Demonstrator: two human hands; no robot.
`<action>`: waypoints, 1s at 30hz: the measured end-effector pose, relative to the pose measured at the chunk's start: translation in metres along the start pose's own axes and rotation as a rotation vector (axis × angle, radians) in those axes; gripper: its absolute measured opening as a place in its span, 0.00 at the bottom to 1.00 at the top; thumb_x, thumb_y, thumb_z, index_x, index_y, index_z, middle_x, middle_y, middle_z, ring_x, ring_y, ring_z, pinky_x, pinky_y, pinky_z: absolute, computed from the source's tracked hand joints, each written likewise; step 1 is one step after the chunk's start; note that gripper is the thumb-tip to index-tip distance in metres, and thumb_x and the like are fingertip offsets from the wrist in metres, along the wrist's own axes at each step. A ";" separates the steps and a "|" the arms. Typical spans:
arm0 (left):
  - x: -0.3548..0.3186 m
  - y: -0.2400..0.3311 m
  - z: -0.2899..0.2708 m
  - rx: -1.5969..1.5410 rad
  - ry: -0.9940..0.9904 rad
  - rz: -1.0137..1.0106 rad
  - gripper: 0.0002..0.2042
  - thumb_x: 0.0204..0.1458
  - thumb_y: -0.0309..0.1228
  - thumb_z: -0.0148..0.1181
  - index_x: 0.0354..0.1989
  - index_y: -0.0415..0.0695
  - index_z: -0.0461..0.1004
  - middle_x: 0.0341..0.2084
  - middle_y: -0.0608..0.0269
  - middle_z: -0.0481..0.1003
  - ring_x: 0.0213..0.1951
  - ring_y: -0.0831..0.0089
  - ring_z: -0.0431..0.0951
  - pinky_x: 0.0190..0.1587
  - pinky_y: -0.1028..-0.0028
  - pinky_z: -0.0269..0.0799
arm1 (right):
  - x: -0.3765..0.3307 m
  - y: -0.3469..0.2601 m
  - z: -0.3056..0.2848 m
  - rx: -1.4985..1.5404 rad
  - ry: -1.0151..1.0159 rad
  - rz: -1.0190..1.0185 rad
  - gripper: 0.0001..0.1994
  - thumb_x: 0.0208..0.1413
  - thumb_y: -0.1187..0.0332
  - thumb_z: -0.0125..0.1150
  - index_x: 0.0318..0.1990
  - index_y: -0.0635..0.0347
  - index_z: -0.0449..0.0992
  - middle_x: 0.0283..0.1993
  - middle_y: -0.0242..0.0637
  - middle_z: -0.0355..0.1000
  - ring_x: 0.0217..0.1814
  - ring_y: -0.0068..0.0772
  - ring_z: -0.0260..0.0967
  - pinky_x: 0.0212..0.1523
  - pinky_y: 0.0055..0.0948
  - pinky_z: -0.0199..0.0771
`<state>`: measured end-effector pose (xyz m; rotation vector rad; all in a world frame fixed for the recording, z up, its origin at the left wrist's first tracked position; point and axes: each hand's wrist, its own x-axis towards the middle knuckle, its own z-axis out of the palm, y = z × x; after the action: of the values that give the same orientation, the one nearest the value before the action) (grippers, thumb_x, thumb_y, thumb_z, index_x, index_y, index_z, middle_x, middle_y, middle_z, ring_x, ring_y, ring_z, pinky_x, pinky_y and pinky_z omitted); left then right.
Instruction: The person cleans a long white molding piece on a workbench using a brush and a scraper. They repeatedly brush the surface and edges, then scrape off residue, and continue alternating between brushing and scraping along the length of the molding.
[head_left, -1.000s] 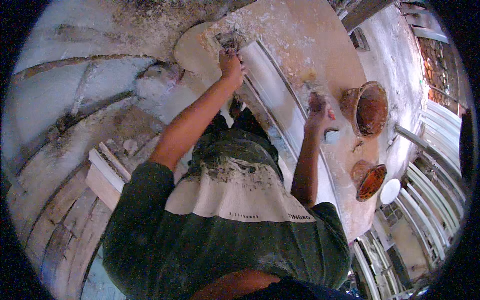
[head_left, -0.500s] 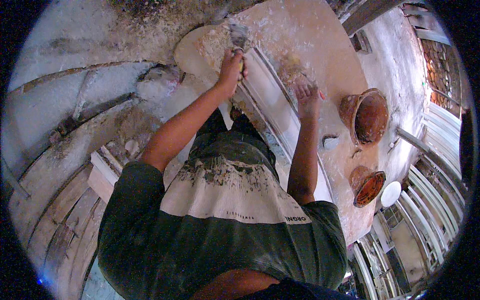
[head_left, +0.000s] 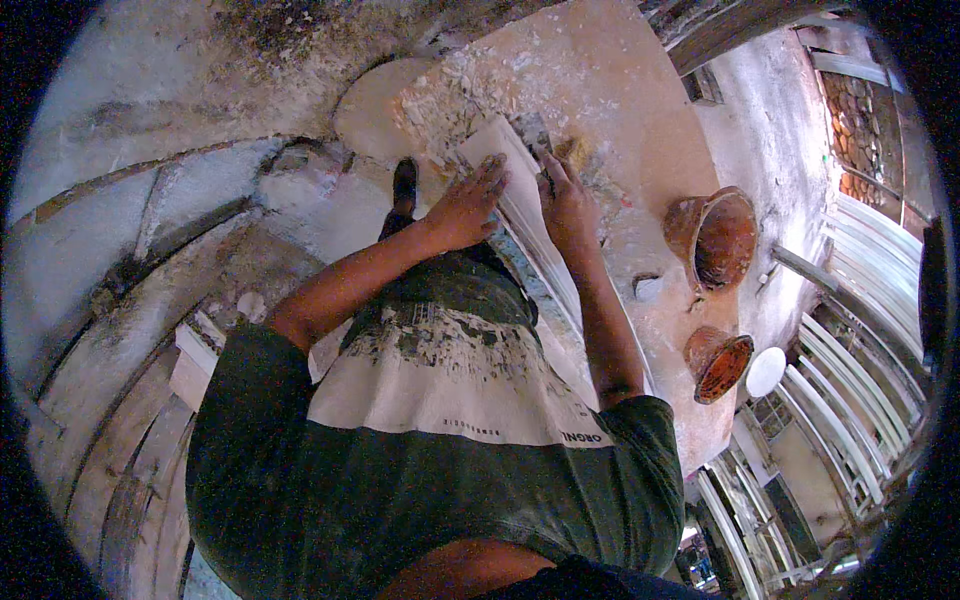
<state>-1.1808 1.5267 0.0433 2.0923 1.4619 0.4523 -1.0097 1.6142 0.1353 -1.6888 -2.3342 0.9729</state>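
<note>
Dusty plaster workshop all round: a long brown counter (head_left: pixel 640 110) runs away from the person, strewn with white chips and crumbs, and white moulded strips (head_left: pixel 860 290) are stacked along the right wall. On the counter's near edge lies a long white moulding (head_left: pixel 520 200), a plaster cornice length by the look of it, running lengthwise under both hands. Left hand (head_left: pixel 465 205) rests flat on its upper end, fingers spread, gripping nothing. Right hand (head_left: pixel 567 200) lies just beside it with fingers stretched toward a small dark tool (head_left: pixel 535 135) at the tip; whether the fingers close on that tool I cannot tell. Two rust-coloured bowls (head_left: pixel 720 235) stand to the right, well apart from the hands, with a small white lump (head_left: pixel 648 288) between them and the moulding

Risks, as I judge them: plaster of this section is brittle, so uneven downward pressure from the flat palm could crack it, more so if crumbs under it leave it unsupported. It sits near the counter's edge, and a sideways shove might slide it off onto the floor. A slipping tool could gouge the profile or nick a finger
</note>
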 end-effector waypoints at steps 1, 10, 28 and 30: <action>0.001 0.001 0.000 0.023 -0.042 -0.015 0.36 0.47 0.38 0.59 0.63 0.36 0.53 0.67 0.45 0.45 0.68 0.48 0.44 0.65 0.52 0.49 | -0.002 0.000 -0.006 -0.138 -0.048 0.022 0.20 0.56 0.69 0.54 0.58 0.54 0.66 0.52 0.51 0.70 0.47 0.54 0.71 0.47 0.43 0.72; 0.000 -0.014 0.014 -0.002 -0.095 0.024 0.38 0.48 0.39 0.58 0.65 0.37 0.50 0.67 0.45 0.44 0.68 0.48 0.44 0.61 0.47 0.55 | 0.012 -0.005 -0.009 -0.294 -0.130 -0.220 0.13 0.56 0.63 0.55 0.47 0.54 0.74 0.43 0.45 0.75 0.40 0.52 0.74 0.40 0.45 0.75; 0.009 -0.007 0.005 0.112 -0.181 0.010 0.36 0.47 0.36 0.60 0.63 0.34 0.52 0.66 0.38 0.44 0.68 0.43 0.42 0.66 0.53 0.48 | 0.027 0.033 0.015 -0.326 -0.133 -0.317 0.13 0.54 0.64 0.53 0.46 0.55 0.75 0.34 0.52 0.74 0.33 0.54 0.74 0.35 0.49 0.73; 0.001 -0.011 0.013 0.050 -0.108 0.040 0.35 0.48 0.36 0.59 0.62 0.33 0.54 0.65 0.37 0.44 0.67 0.42 0.43 0.66 0.53 0.48 | 0.044 0.030 0.030 -0.329 -0.186 -0.328 0.13 0.54 0.64 0.53 0.46 0.54 0.75 0.34 0.50 0.75 0.32 0.54 0.74 0.36 0.49 0.73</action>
<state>-1.1818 1.5280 0.0261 2.1536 1.3843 0.3159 -1.0142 1.6452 0.0831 -1.2799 -2.9072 0.7437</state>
